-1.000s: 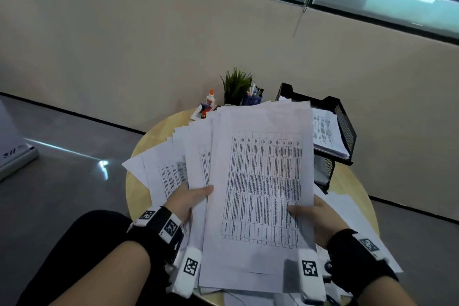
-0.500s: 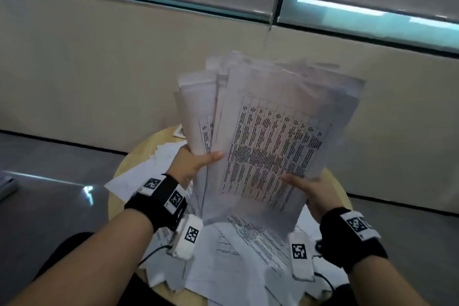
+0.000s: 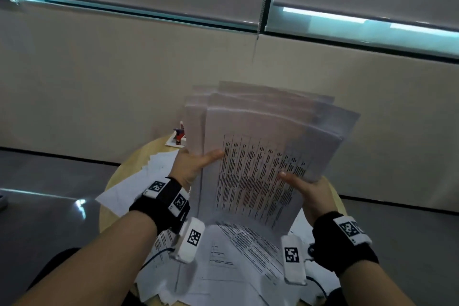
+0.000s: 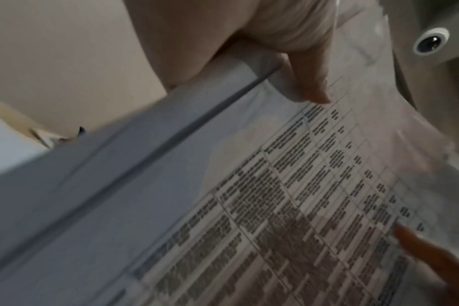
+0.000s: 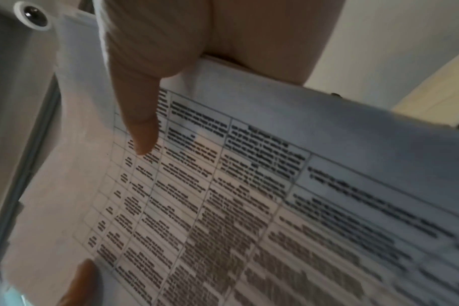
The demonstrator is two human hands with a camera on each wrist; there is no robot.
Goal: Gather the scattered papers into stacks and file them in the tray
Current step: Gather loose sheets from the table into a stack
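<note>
Both forearms reach fwd from the bottom corners of the head view, wrists banded in black w/ white tag blocks. Left hand [image 3: 192, 169] grips the left edge of the paper stack [image 3: 260, 156]: thumb lies flat across the printed top sheet, the other fingers are behind the sheets & out of sight. Right hand [image 3: 309, 192] grips the right edge the same way, thumb on the table print, rest of the fingers hidden behind.

The stack is held up nearly on end, tilted toward the wall, its lower edge just above the loose sheets [image 3: 223, 256] that lie spread over the round wooden bench [image 3: 129, 171]. Its upper edges fan out unevenly & are blurred; sheet count can't be read.

Left wrist view: thumb [image 4: 309, 82] pressed on the top page. Right wrist view: thumb [image 5: 142, 124] likewise on the top page.

A small red-and-white item [image 3: 177, 138] sits at the bench's far edge, partly behind the stack; prob. a glue bottle, too blurred to be sure. The tray isn't visible; the stack blocks that side of the bench.
</note>
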